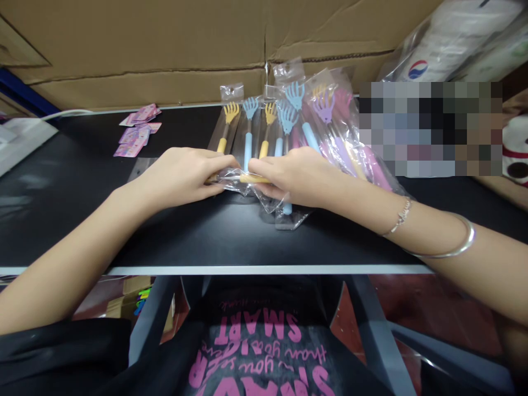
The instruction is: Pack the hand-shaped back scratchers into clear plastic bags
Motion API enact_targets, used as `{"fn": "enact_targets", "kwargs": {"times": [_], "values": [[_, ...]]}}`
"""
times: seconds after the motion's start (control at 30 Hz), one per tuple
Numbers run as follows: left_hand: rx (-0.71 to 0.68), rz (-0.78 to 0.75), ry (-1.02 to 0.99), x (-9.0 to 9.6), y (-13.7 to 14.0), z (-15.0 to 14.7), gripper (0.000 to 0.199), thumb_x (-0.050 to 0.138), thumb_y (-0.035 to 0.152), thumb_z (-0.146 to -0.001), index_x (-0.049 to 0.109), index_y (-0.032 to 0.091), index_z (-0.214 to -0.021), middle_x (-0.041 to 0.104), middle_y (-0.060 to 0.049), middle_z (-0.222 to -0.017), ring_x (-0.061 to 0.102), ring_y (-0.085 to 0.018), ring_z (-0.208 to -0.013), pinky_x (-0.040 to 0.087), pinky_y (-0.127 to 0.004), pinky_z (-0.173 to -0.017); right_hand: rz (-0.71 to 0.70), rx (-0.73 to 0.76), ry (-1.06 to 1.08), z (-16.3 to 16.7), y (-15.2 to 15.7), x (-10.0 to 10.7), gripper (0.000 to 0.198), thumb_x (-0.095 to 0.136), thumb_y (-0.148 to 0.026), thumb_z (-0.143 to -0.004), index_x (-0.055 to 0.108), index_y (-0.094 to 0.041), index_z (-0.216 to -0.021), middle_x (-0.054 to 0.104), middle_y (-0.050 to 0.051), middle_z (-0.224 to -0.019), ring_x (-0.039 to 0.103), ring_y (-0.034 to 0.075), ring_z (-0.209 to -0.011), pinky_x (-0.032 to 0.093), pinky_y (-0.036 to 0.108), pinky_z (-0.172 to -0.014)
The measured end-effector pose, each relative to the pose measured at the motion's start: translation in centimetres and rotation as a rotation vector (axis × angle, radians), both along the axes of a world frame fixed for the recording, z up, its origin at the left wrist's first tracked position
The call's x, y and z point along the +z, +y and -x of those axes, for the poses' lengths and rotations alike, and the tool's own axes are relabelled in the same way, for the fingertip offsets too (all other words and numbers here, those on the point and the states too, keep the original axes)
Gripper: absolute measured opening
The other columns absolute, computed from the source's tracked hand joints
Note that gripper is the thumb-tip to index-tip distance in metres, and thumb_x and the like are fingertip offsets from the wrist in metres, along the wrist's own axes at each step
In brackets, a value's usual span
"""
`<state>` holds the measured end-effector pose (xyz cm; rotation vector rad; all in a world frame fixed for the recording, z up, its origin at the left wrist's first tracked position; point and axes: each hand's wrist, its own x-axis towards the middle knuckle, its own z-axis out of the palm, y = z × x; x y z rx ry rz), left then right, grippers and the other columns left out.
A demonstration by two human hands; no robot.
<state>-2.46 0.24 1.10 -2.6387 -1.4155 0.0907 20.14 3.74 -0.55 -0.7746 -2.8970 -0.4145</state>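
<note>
Between my two hands a yellow-handled back scratcher lies sideways in a clear plastic bag. My left hand is closed on its left end, hiding the head. Around the handle at the right, the fingers of my right hand are wrapped. Just beyond my hands, bagged back scratchers lie side by side, yellow and blue, their claw heads pointing away from me. More bagged ones, with a purple back scratcher among them, overlap in a pile at the right, partly under my right forearm.
Small pink-purple packets lie at the back left of the black table. A cardboard wall stands behind it. At the back right are bagged white cups with a Pepsi logo. The table's front edge runs close to my body.
</note>
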Motion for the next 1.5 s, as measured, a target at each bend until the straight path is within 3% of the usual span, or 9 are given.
{"fn": "enact_targets", "kwargs": {"times": [1.07,1.5], "values": [[0.037,0.027,-0.030,0.01,-0.01,-0.03,0.034,0.041,0.038,-0.087,0.060,0.027,-0.113,0.069,-0.006,-0.103,0.066,-0.024,-0.090,0.043,-0.030,-0.067,0.005,0.016,0.024,-0.10,0.11,-0.12,0.026,0.042,-0.036,-0.094,0.054,-0.020,-0.109,0.066,0.001,-0.080,0.048,0.012,-0.057,0.014,0.028,-0.052],[-0.003,-0.017,0.004,0.07,-0.09,-0.02,0.030,0.040,0.038,-0.089,0.058,0.027,-0.110,0.070,-0.005,-0.102,0.067,-0.024,-0.088,0.042,-0.029,-0.062,0.011,-0.014,-0.009,0.02,-0.21,0.35,0.027,0.040,-0.035,-0.095,0.054,-0.020,-0.113,0.068,0.003,-0.084,0.053,0.014,-0.060,0.018,0.028,-0.054]]}}
